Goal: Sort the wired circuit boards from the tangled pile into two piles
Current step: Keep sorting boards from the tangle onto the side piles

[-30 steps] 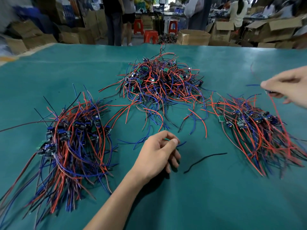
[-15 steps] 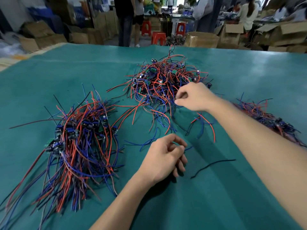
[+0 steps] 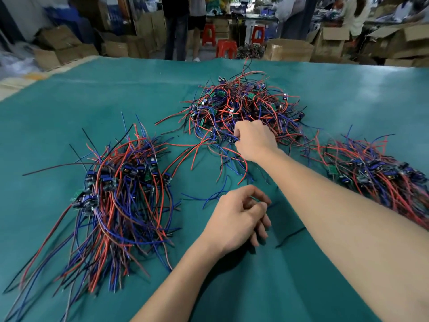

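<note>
Teal cloth covers the table across most of the frame. On it lie three heaps of red and blue wired boards: a sorted pile at left, the tangled pile at upper centre, and another sorted pile at right. At centre, the right hand reaches into the tangle's near edge, fingers curled around wires. Lower centre, the left hand rests on the cloth, fingers pinching a thin blue wire.
</note>
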`<act>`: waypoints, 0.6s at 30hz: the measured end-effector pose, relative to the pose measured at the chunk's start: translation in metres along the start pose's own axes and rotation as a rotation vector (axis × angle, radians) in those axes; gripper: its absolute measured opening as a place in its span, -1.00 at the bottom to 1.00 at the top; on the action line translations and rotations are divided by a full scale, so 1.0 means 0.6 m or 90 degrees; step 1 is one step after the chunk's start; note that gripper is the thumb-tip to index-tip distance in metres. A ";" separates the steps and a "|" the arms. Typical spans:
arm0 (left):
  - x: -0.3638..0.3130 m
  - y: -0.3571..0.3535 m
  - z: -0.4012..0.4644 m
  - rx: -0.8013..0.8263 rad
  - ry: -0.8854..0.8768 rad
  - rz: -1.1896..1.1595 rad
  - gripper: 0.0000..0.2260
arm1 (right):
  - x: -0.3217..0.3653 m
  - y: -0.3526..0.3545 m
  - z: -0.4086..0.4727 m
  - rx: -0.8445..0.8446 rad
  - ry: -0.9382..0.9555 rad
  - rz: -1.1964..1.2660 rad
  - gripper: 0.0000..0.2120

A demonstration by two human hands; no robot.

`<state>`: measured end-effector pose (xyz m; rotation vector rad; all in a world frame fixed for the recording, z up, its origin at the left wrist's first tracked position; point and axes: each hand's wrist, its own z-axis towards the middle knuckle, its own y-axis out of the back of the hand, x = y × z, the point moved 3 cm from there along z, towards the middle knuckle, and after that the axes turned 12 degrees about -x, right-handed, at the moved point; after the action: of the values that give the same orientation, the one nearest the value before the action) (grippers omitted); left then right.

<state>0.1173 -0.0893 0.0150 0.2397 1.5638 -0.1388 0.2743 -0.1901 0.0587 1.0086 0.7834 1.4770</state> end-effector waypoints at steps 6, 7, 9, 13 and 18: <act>-0.001 0.001 -0.001 0.002 0.006 -0.004 -0.89 | -0.035 0.032 -0.006 -0.037 -0.137 0.135 -0.90; -0.002 0.001 -0.001 0.001 0.007 -0.006 -0.89 | -0.043 0.038 -0.010 -0.050 -0.153 0.144 -0.90; -0.002 0.000 -0.001 0.000 0.007 -0.012 -0.89 | -0.055 0.047 -0.018 -0.051 -0.174 0.177 -0.85; -0.002 -0.001 -0.001 0.000 0.017 -0.035 -0.91 | -0.057 0.083 -0.034 -0.037 -0.234 0.416 -0.88; -0.004 0.004 0.005 -0.047 0.035 -0.138 -0.86 | -0.055 0.136 -0.107 -0.053 -0.315 0.662 -0.84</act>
<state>0.1205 -0.0880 0.0178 0.0157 1.6448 -0.2444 0.1822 -0.2312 0.1002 1.7554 -0.2367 1.9371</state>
